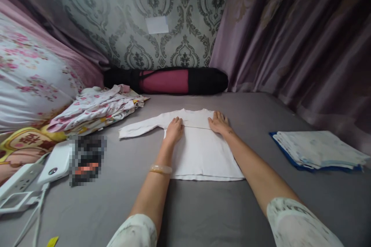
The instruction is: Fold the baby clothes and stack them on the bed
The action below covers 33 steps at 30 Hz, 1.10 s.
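A small white long-sleeved shirt (199, 154) lies spread on the grey sheet, its neckline pointing away from me. The sleeve on the left stretches out flat, while the one on the right is folded across the chest. My left hand (175, 129) rests palm down on the upper left of the chest, near the end of the folded sleeve, fingers stretched forward. At the right shoulder, my right hand (219, 122) presses flat on the fabric with its fingers spread. Neither hand grips anything that I can see.
Folded cloths (319, 148) are stacked at the right. To the left are a heap of patterned clothes (101, 106), a white power bank (55, 164), a power strip (21, 181) with cables, and a blurred-out item. A black and red rolled bag (165, 81) lies along the wall.
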Each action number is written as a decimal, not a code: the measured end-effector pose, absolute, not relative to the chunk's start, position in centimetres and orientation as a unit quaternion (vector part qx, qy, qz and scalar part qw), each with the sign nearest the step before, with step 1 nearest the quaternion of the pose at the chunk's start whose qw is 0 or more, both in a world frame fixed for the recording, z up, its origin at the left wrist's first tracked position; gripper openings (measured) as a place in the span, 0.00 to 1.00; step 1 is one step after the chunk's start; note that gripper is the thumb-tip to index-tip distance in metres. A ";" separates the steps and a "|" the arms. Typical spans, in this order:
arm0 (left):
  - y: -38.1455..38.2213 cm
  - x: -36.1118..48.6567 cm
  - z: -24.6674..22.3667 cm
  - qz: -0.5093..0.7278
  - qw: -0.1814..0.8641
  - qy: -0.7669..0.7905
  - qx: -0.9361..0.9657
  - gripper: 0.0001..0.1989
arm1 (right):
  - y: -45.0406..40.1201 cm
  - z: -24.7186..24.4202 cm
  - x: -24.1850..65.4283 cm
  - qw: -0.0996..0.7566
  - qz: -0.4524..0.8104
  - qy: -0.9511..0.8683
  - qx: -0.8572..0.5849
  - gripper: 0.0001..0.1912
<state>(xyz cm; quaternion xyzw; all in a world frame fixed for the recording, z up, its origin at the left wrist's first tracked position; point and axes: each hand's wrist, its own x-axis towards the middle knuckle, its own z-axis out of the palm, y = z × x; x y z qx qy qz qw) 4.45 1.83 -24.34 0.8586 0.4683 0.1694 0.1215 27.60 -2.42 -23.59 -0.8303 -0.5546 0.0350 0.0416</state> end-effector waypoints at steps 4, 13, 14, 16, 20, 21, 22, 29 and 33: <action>2.3 4.4 -24.4 0.248 0.198 0.469 0.824 0.15 | -1.9 -22.6 23.4 0.066 -0.007 -0.619 -0.783 0.32; 4.3 0.1 -22.4 0.399 0.281 0.574 0.657 0.16 | -1.3 -23.3 18.7 0.047 0.087 -0.670 -0.736 0.32; 4.4 -0.5 -22.2 0.412 0.277 0.585 0.642 0.16 | -1.3 -23.2 18.8 0.040 0.094 -0.667 -0.738 0.31; 4.5 -1.6 -21.7 0.430 0.264 0.612 0.609 0.15 | -1.2 -22.7 18.5 0.031 0.103 -0.660 -0.744 0.31; 4.4 -4.1 -20.6 0.433 0.222 0.683 0.546 0.13 | -1.1 -22.4 16.5 0.068 0.081 -0.697 -0.709 0.32; 4.3 -4.7 -20.4 0.428 0.207 0.702 0.531 0.13 | -1.1 -22.6 15.9 0.077 0.083 -0.712 -0.693 0.33; 4.2 -5.2 -20.2 0.422 0.194 0.719 0.517 0.12 | -1.2 -22.8 15.3 0.080 0.090 -0.721 -0.682 0.33; 3.4 -6.6 -20.2 0.365 0.167 0.797 0.452 0.12 | -1.3 -23.0 14.2 0.067 0.099 -0.722 -0.682 0.34; 2.7 -6.6 -20.4 0.355 0.101 0.830 0.418 0.17 | 0.0 -21.5 14.1 0.066 0.093 -0.722 -0.683 0.30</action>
